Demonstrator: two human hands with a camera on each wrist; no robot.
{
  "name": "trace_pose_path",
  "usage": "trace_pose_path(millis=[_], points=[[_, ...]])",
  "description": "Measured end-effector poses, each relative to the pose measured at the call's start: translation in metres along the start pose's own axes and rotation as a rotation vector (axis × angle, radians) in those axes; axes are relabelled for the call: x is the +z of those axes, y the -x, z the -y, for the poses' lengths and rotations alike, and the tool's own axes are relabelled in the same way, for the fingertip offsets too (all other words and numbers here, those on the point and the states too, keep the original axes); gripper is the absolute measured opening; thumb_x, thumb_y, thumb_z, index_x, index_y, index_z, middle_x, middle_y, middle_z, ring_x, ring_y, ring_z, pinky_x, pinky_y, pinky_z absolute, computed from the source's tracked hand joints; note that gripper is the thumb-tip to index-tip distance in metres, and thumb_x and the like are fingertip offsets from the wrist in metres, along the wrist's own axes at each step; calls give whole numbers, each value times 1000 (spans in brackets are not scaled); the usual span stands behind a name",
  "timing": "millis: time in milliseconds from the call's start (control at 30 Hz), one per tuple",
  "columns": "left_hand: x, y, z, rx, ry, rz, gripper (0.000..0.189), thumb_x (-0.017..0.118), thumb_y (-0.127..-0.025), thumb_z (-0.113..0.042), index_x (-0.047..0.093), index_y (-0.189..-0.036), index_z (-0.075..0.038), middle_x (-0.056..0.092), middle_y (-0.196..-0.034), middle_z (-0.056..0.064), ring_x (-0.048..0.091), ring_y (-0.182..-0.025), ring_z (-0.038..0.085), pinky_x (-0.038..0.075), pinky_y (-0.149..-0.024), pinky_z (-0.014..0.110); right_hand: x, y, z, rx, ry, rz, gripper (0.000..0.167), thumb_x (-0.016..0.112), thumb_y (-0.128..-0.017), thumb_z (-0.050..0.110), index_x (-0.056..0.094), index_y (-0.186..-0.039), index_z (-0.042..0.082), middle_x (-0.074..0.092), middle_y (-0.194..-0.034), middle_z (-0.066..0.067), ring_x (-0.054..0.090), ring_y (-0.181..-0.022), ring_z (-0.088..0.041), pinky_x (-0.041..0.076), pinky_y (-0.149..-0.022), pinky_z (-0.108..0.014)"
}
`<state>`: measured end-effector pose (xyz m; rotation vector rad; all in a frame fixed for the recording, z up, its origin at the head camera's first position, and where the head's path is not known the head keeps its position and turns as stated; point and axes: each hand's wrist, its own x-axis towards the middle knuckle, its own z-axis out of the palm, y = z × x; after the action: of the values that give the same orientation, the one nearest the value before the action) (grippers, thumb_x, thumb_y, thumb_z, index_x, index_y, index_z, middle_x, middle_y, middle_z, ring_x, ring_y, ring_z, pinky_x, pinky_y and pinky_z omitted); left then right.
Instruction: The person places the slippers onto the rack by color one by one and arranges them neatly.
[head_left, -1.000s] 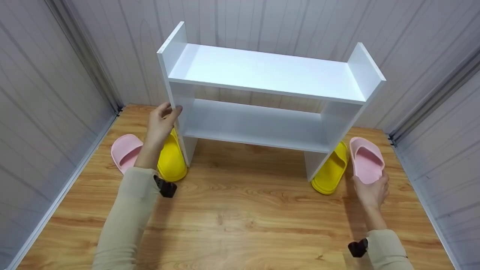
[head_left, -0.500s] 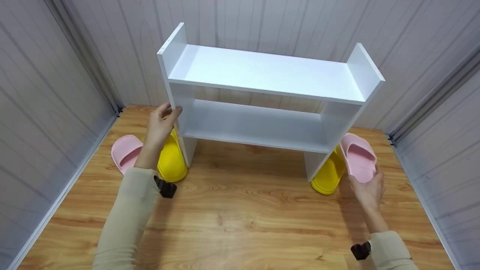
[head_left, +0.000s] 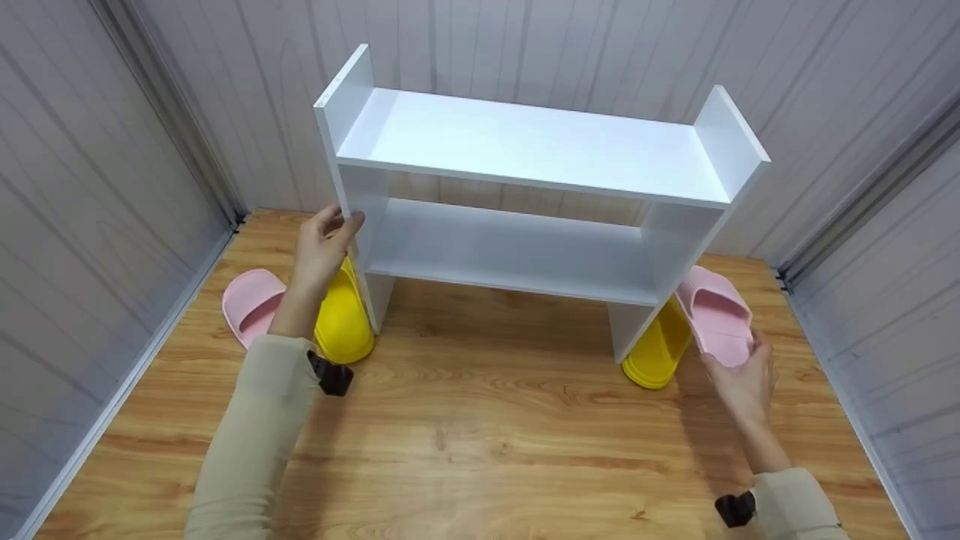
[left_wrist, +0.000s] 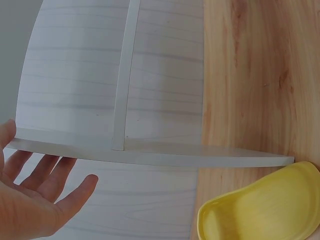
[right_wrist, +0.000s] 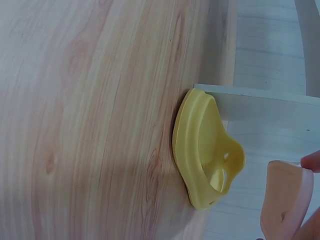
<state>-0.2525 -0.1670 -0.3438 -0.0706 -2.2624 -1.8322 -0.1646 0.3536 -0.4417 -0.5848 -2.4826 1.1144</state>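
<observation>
My left hand [head_left: 319, 244] grips the front edge of the left side panel of a white two-tier shelf [head_left: 525, 142], thumb inside and fingers outside. In the left wrist view the fingers spread along the panel's outer face. Beside that panel a yellow slipper [head_left: 345, 319] stands on the floor, partly behind my forearm. My right hand [head_left: 746, 382] pinches a pink slipper [head_left: 724, 322] by its heel end, toe pointing away. The pink slipper is raised beside the right panel and overlaps a second yellow slipper [head_left: 656, 349], which lies against that panel's foot, as the right wrist view shows.
Another pink slipper [head_left: 253, 300] lies on the wooden floor [head_left: 480, 442] at the left, half covered by my arm. A grey-white back wall [head_left: 480, 45] rises close behind the shelf, and side walls stand at left and right.
My right hand has shifted the pink slipper left toward the right panel, so it covers more of the yellow slipper there. The left hand and the shelf have stayed practically still.
</observation>
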Motion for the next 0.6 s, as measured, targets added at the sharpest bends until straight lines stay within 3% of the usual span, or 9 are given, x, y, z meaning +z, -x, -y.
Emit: trace_pose_path(millis=[600], points=[[-2,1,0,2,-14,10,43,50,-91,-22,46,-125,3,49,-114,20,45,-100,25,39,-81,34,-11,-1,0,9,-34,69,77,61,-73,8,17,-135,-3,29,-133,-26,31,-118,-37,23,-96,-45]])
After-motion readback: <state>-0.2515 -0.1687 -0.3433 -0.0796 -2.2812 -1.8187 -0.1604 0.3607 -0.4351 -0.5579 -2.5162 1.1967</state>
